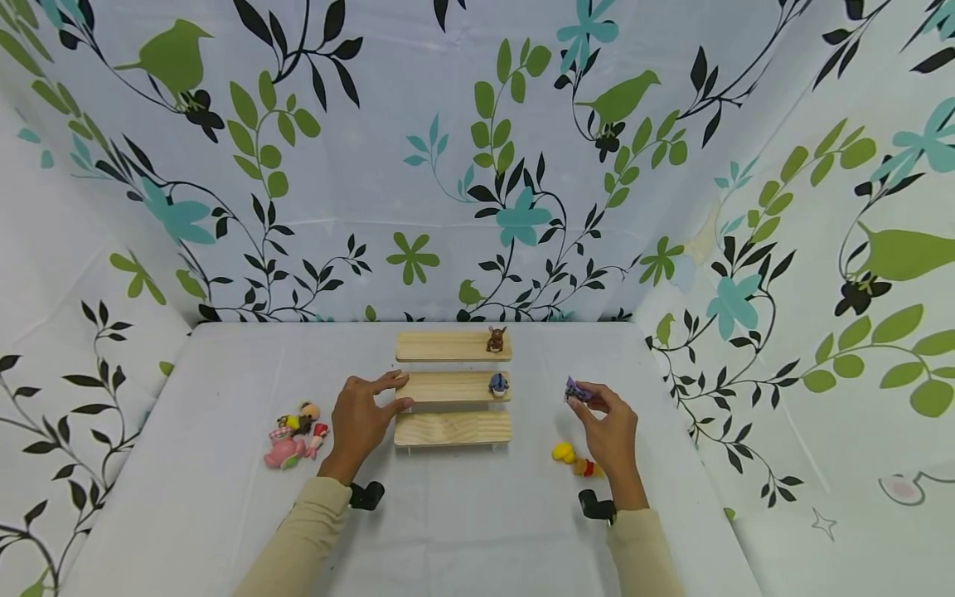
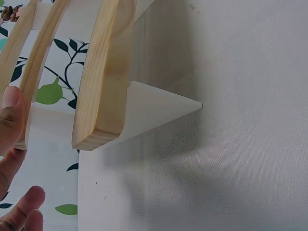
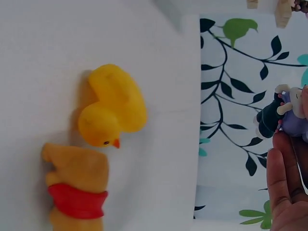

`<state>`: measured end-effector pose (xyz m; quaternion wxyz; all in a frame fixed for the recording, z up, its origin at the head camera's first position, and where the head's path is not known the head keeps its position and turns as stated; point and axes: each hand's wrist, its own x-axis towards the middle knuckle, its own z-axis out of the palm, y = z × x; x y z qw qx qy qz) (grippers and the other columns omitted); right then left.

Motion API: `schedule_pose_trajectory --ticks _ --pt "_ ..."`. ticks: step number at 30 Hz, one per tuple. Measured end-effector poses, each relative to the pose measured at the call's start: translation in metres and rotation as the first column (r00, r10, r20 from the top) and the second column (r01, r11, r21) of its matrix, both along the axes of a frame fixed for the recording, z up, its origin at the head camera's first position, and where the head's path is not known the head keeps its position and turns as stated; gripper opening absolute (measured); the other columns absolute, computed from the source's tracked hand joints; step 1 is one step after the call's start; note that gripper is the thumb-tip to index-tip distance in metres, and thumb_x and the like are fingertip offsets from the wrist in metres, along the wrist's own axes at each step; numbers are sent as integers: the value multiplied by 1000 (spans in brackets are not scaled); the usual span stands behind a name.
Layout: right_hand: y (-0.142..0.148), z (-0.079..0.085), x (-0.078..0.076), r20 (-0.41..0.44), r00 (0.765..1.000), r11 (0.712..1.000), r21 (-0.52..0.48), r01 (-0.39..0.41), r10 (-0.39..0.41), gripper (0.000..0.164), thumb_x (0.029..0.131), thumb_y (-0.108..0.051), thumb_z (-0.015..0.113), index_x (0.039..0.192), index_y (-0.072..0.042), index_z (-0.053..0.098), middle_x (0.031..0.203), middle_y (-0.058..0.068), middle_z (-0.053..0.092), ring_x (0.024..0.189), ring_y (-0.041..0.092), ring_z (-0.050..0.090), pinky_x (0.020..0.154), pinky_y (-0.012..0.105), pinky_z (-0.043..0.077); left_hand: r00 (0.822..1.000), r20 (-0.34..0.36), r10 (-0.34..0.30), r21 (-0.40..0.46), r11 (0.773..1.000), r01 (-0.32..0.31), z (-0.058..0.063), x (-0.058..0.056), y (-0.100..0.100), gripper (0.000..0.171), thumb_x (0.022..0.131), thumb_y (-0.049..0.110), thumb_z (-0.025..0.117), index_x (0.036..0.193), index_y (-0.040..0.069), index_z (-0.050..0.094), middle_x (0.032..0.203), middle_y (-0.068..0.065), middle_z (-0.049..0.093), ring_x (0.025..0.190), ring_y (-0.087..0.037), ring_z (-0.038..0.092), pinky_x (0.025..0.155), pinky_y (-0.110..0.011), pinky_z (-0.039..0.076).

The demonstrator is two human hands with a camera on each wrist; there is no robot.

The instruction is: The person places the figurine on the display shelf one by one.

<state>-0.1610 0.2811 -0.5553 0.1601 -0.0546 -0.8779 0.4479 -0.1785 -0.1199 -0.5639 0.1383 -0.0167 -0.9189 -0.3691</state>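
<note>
A three-tier wooden display stand (image 1: 453, 429) is in the middle of the white table. My left hand (image 1: 361, 420) pinches the left end of its middle board between thumb and fingers; the left wrist view shows the thumb (image 2: 12, 108) against the board edge. To the right of the stand, my right hand (image 1: 613, 427) holds a small purple and dark figurine (image 3: 275, 115) above the table, partly hidden by the fingers. A brown figurine (image 1: 496, 339) stands at the right of the top board. A blue figurine (image 1: 498, 384) stands at the right of the middle board.
Below the right hand lie a yellow toy duck (image 3: 113, 103) and a yellow bear figurine in a red shirt (image 3: 77, 187). Left of the left hand is a cluster of several figurines, including a pink one (image 1: 283, 450). Patterned cloth walls (image 1: 358, 166) surround the table.
</note>
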Motion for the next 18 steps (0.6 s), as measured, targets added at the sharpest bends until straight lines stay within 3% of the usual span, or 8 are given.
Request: schedule_pose_trajectory --ticks 4,18 --pt "-7 11 -2 -8 1000 1000 -11 -29 29 30 95 -24 81 125 -24 77 121 4 76 105 23 70 101 54 55 1000 0 0 3 1000 0 0 1 0 53 81 35 91 130 21 78 133 0 77 93 -34 61 64 -38 46" --pt "-30 46 -16 -98 988 992 -32 -119 115 31 96 -23 81 126 -23 76 122 1 76 106 18 70 101 45 58 1000 7 -4 2 1000 4 3 2 0 52 82 34 91 131 20 78 131 -3 77 92 -33 61 63 -37 45"
